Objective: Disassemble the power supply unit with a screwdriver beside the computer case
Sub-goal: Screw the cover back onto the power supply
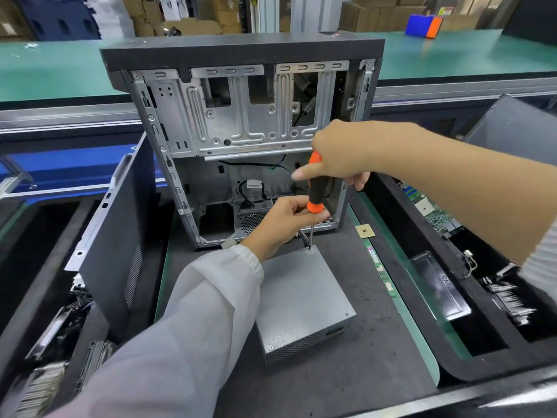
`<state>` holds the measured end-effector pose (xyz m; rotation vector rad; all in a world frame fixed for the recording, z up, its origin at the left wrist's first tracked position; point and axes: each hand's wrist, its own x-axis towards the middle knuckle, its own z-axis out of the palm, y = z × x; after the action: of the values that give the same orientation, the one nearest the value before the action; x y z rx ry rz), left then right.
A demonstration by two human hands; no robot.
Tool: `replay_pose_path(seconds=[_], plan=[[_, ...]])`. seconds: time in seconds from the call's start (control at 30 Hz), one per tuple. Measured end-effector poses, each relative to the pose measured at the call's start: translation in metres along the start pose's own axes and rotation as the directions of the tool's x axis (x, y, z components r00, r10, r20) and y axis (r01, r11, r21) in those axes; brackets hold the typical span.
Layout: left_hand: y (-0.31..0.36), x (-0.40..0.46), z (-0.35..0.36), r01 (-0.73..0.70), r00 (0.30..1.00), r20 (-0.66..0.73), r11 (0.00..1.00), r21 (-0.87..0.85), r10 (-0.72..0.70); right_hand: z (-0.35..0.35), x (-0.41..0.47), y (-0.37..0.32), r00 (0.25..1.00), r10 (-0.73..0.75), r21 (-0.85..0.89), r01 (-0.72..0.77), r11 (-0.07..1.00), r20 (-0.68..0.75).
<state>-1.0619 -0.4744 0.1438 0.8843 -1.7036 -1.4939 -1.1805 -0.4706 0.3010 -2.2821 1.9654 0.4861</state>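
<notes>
A grey metal power supply unit (301, 297) lies on the dark mat in front of the open computer case (241, 140). An orange and black screwdriver (315, 188) stands nearly upright, its tip on a screw at the unit's far top corner. My right hand (340, 155) grips the top of the handle. My left hand (286, 221) pinches the lower end of the handle, just above the shaft. Cables run from the unit's far end toward the case.
A detached side panel (114, 236) leans to the left of the case. Bins at left (45, 327) hold metal parts. A tray at right (452, 282) holds circuit boards and a black part. A small chip (364, 231) and a memory stick (381, 271) lie beside the unit.
</notes>
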Motion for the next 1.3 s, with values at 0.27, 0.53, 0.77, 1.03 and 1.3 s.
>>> replay_pose_path(seconds=[0.27,0.53,0.77,1.03,1.3], plan=[[-0.001,0.003,0.001,0.002,1.0,-0.014,1.0,-0.008,-0.002,-0.009,-0.007,0.005,0.989,-0.116,0.15,0.101,0.983,0.093],[-0.004,0.008,-0.003,0.032,0.999,-0.01,0.999,-0.004,-0.032,-0.01,0.003,0.005,0.975,-0.198,0.182,0.178,0.967,0.096],[-0.008,0.012,-0.003,0.047,0.999,0.006,0.999,0.002,-0.047,-0.002,0.003,-0.004,0.997,-0.074,-0.002,0.074,0.997,-0.013],[-0.006,0.011,-0.004,0.035,0.999,-0.003,0.999,-0.002,-0.035,-0.008,0.001,0.005,0.978,-0.203,0.077,0.199,0.977,0.046],[-0.012,0.009,-0.011,0.067,0.995,0.063,0.994,0.083,-0.072,0.004,0.008,0.006,0.991,-0.127,0.193,0.131,0.973,-0.029]])
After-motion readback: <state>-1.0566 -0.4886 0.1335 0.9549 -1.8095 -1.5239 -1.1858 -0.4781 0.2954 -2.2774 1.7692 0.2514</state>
